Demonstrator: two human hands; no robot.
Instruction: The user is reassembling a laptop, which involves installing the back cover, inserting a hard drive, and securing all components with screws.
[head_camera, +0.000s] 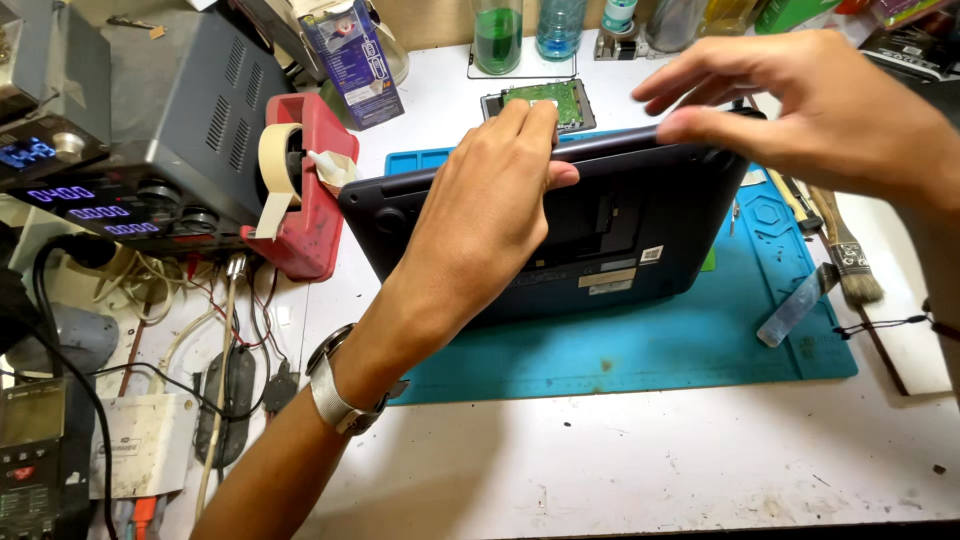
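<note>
The dark laptop lay bottom side up on the blue work mat, toward the mat's rear half, its far edge lifted off the mat so the base tilted toward the person. The left hand lay spread over the laptop's underside, fingers reaching its far edge and the thumb pressed against the base, so it gripped that edge. The right hand hovered over the far right corner of the laptop, its thumb on the corner's rim and the other fingers loosely extended above it, half open; whether it truly clamped the edge I cannot tell. A metal wristwatch sat on the left wrist. Behind the laptop, near the tabletop's rear edge, lay a green circuit board in a dark frame, with a glass of green liquid beyond it. At the mat's right edge lay a brush and a clear plastic strip. Left of the mat stood a red tape dispenser with masking tape, and beyond it a grey power supply with lit blue digits near the tabletop's left edge.
</note>
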